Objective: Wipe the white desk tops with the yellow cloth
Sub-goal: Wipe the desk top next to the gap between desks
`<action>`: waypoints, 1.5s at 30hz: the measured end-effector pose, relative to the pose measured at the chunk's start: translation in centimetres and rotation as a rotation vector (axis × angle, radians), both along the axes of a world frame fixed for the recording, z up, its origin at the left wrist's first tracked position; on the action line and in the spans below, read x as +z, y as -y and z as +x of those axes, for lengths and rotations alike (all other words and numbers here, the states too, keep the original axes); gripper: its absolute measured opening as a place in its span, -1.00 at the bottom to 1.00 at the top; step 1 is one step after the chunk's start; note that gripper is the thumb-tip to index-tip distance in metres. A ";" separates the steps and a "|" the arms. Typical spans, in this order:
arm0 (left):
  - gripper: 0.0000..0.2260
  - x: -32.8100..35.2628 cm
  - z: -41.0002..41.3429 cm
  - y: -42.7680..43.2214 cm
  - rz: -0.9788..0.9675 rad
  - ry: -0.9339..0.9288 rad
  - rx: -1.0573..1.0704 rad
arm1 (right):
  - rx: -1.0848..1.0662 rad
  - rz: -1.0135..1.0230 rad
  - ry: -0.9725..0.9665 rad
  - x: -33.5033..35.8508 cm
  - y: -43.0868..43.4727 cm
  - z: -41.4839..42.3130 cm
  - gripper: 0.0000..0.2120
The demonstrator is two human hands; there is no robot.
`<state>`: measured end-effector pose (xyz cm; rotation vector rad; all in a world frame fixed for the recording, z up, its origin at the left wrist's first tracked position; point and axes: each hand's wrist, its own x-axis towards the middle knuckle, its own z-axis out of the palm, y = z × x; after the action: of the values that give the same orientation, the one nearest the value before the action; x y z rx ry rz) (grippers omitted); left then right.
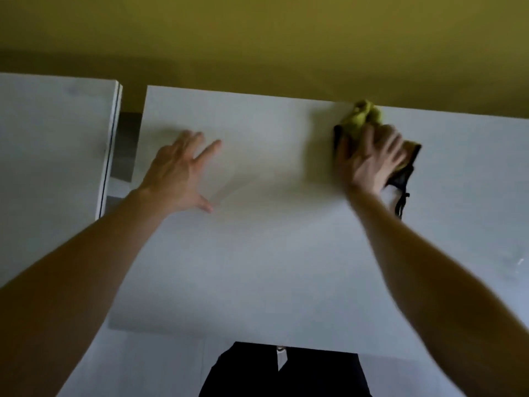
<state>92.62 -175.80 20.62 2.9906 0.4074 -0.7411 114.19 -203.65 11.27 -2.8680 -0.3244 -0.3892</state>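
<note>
Two white desk tops fill the view: a broad one (272, 253) straight ahead and a second (51, 153) to the left, set apart by a narrow gap. Both are flat, smooth and matt, with straight, thin edges. The yellow cloth (363, 114) lies on the broad desk at its far edge, bunched into a soft, crumpled lump. It sticks out just beyond the fingertips of the right hand (369, 159), which lies on top of it with fingers straight and slightly fanned, pressing down; motion blur softens the outline. Under the palm and to its right shows a dark, brown-and-black piece of fabric (403, 176) with a thin trailing strap; whether it belongs to the cloth cannot be told. The left hand (177, 173) rests well apart on bare desk, palm down, fingers spread wide, thumb out. Behind the desks rises a plain olive-yellow wall (257, 38). Dark clothing (257, 373) shows at the near edge.
</note>
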 end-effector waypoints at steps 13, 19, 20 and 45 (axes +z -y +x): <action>0.64 -2.4 2.9 -2.2 -0.058 -0.169 0.160 | 0.015 0.101 0.039 -0.4 -3.8 3.4 -0.59; 0.71 -2.5 3.0 -2.0 -0.010 -0.207 0.204 | 0.802 0.093 -0.178 0.2 -17.0 -9.3 -0.65; 0.71 -2.5 2.9 -2.0 -0.005 -0.203 0.210 | 0.864 0.103 -0.134 0.3 -16.5 -8.0 -0.65; 0.71 -2.3 2.8 -2.2 -0.059 -0.233 0.220 | -0.383 0.177 -0.040 -1.1 -5.1 3.6 -0.62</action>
<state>95.38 -173.56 18.30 2.7523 0.6973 -1.0582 117.76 -198.55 10.20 -2.7487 0.2597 -0.4022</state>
